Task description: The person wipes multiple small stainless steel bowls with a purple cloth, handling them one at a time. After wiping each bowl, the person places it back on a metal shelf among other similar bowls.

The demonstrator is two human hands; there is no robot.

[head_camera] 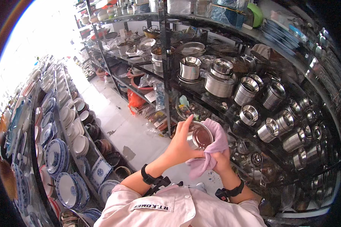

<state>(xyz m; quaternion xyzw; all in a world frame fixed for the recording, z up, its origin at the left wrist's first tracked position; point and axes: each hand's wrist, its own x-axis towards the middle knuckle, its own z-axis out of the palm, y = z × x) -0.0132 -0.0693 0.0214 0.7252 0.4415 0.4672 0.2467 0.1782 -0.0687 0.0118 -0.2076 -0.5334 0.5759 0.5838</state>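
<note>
My left hand [183, 142] grips a shiny stainless steel bowl [201, 136] by its side, fingers spread along the outer wall and thumb near the lower rim. The bowl is tilted so that its inside faces me. A pink cloth [218, 136] is bunched in my right hand [222, 161] and pressed over the right edge of the bowl. Part of the cloth hangs below both hands. The cloth hides some of my right fingers and that side of the bowl.
To the right, a dark shelf [193, 90] carries stacked steel bowls [245, 90]. Pots and pans [157, 61] fill the rack farther off. On the left, tiered shelves hold blue-and-white plates [69, 190] and white dishes [80, 144]. A tiled aisle floor [108, 99] runs between them.
</note>
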